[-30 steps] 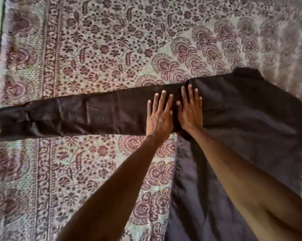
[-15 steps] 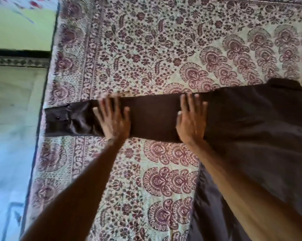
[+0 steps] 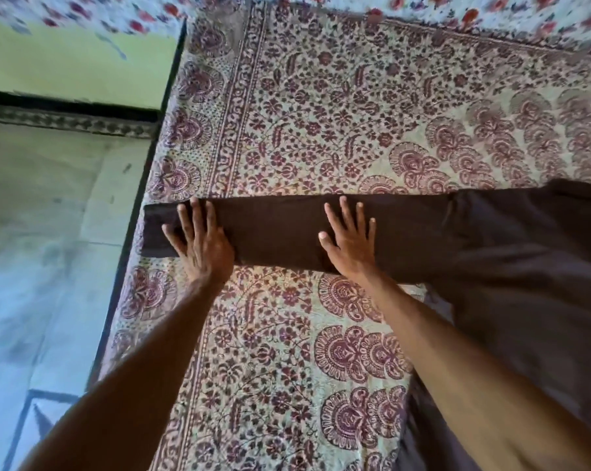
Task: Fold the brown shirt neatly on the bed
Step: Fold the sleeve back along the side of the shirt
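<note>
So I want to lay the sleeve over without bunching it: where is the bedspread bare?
Bare bedspread lies beyond the sleeve, up to the far border, and nearer, between the two forearms. The right side is taken by the shirt body. The left hand and right hand press the sleeve.

A single wide-angle camera worn on the person's head looks forward and steeply down from above the bed (image 3: 321, 113), close enough that both forearms run in from the bottom edge and fill much of the lower picture. It faces across the patterned bedspread toward the far side, with the bed's left edge and the floor (image 3: 42, 232) in the left part of the picture. No second view shares the scene.
</note>
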{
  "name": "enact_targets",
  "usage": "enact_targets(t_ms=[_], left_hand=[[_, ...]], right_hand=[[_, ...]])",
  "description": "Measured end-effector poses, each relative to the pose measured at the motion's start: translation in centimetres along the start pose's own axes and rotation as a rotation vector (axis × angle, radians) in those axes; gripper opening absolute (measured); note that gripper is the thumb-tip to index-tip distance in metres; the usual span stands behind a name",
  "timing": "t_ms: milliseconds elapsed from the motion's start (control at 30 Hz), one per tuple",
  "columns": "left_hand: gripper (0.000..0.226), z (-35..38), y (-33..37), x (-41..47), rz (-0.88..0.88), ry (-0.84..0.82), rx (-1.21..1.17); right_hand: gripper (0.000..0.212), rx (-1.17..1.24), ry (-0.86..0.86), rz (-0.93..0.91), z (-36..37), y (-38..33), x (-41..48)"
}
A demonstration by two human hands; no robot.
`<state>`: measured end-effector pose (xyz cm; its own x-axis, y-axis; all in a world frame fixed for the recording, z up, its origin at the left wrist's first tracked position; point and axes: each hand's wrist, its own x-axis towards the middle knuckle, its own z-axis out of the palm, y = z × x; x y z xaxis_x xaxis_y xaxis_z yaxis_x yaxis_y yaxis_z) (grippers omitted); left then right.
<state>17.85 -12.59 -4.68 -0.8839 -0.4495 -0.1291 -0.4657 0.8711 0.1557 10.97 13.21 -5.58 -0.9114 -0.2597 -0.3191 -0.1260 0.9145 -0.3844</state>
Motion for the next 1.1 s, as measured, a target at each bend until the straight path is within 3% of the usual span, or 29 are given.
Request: enact_targets(t_ms=[100, 167, 267, 433, 533, 633, 733, 900, 1100], left_hand=[[0.06, -0.7, 6.4, -1.7, 0.014, 0.038, -0.131], [0.048, -0.2, 11.2, -3.4, 0.177, 0.051, -0.218], [0.034, 1.0, 18.3, -6.3, 0.357, 0.007, -0.346], [0.026, 3.3, 28.9, -9.5, 0.506, -0.098, -0.402], [0.025, 4.5, 34.6, -9.2, 0.562, -0.106, -0.384], [0.037, 5.6, 38.9, -6.9, 0.567, -0.083, -0.253], [0.046, 6.3, 41.3, -4.0, 0.545, -0.115, -0.173], [0.02, 5.6, 43.1, -0.9, 0.444, -0.087, -0.201], [0.019, 5.4, 44.4, 0.3, 0.408, -0.111, -0.195]], right_hand=[[0.034, 0.37, 0.249, 0.04, -3.3, 1.4, -0.7], [0.027, 0.32, 0.424, 0.098, -5.4, 4.3, -2.3], [0.028, 0.194, 0.496, 0.183, -8.2, 10.1, -5.1], [0.031, 0.087, 0.455, 0.309, -12.1, 21.0, -9.5], [0.036, 0.031, 0.367, 0.311, -13.8, 26.4, -10.7], [0.049, -0.073, 0.238, 0.252, -14.2, 29.9, -10.4], [0.058, -0.126, 0.136, 0.233, -14.2, 31.4, -9.3], [0.062, -0.105, 0.069, 0.222, -12.8, 32.5, -8.1], [0.065, -0.13, 0.123, 0.214, -11.8, 32.9, -7.4]])
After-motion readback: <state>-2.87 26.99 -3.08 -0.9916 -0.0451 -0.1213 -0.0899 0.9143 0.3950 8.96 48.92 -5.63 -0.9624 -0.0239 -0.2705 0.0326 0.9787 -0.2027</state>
